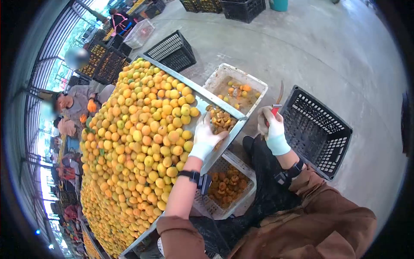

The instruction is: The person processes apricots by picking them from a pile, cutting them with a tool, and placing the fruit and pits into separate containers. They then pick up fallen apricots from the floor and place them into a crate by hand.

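Note:
My right hand, in a white glove with soiled fingers, grips the red handle of a knife whose narrow curved blade points up and away from me. My left hand, also gloved, rests at the table's near corner, thumb spread away from its fingers. Just beyond those fingers lies a small heap of cut, browned fruit pieces. To its left, a large mound of yellow-orange apricot-like fruit covers the metal-edged table. Whether the left fingertips touch any fruit is hard to see.
A white crate with some fruit stands beyond the table corner. Below it, another crate holds cut fruit. A black crate is at my right, another farther off. A person in orange gloves sits across the table.

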{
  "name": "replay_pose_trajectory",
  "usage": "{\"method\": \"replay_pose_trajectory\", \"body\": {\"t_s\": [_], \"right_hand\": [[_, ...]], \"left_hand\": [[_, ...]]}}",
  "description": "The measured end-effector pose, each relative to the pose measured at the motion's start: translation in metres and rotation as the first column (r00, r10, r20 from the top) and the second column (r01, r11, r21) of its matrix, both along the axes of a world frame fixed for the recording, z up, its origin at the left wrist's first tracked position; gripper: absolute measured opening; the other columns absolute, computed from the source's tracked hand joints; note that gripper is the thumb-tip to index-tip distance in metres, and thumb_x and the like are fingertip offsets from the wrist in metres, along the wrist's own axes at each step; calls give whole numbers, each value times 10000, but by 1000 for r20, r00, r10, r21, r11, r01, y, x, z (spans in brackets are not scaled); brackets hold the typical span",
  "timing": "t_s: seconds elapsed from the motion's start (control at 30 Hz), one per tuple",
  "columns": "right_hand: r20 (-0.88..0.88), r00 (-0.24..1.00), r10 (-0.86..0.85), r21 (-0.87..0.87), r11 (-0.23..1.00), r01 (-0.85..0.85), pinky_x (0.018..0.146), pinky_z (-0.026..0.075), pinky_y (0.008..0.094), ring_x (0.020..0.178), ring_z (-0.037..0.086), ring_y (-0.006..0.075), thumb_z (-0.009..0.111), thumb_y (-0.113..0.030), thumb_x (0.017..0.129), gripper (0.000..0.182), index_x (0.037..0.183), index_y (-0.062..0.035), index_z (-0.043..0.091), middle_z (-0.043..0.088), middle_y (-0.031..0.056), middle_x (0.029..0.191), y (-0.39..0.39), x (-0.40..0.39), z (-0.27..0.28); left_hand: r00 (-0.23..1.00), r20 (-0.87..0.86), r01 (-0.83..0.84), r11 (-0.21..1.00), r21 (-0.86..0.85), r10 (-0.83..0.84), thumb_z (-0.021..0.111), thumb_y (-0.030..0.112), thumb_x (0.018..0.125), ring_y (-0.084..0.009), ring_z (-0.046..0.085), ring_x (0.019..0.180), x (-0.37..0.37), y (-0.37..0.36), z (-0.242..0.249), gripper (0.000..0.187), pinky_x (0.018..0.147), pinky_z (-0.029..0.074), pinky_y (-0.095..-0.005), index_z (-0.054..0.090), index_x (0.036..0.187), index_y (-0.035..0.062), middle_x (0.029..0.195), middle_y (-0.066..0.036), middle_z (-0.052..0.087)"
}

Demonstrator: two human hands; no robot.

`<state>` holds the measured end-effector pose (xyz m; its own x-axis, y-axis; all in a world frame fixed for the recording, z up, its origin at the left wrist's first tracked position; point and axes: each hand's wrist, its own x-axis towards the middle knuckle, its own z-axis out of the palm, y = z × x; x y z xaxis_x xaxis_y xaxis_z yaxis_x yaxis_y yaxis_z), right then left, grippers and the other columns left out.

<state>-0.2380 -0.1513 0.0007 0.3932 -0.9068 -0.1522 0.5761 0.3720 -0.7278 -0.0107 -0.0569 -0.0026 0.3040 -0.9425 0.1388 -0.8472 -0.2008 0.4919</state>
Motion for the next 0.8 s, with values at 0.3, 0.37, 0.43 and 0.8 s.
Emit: {"method": "replay_pose_trajectory", "body": {"t_s": [0.3,0.37,0.43,0.8], "right_hand": [[-61,996,61,112,992,-54,374,233,220,389,331,58,566,-174,918,166,854,-27,610,464,-12,556,-3,14,6],[-94,993,65,139,989,-52,376,229,220,393,323,50,574,-185,915,176,860,-24,617,456,-20,557,-3,19,5],[-94,992,81,139,988,-67,376,228,219,393,323,49,573,-185,915,177,859,-23,619,457,-22,556,-3,21,5],[-135,986,96,69,994,-87,376,216,216,383,317,42,570,-157,910,165,856,-14,629,467,-25,554,3,26,6]], "left_hand": [[978,207,-33,968,248,-19,720,514,631,-359,364,1268,-9,-55,-29,868,1065,277,-458,431,1267,-2,1350,-213,392],[942,335,-47,974,222,-31,716,469,636,-329,427,1192,-10,-48,-32,665,987,341,-458,517,1162,115,1273,-146,463],[953,300,-26,975,219,-42,714,444,639,-331,465,1157,-11,-45,-29,618,954,377,-453,532,1142,135,1245,-140,488],[857,-503,-207,969,-136,112,692,152,700,-167,630,823,19,-28,-48,342,772,504,-298,637,1021,47,944,-101,652]]}}
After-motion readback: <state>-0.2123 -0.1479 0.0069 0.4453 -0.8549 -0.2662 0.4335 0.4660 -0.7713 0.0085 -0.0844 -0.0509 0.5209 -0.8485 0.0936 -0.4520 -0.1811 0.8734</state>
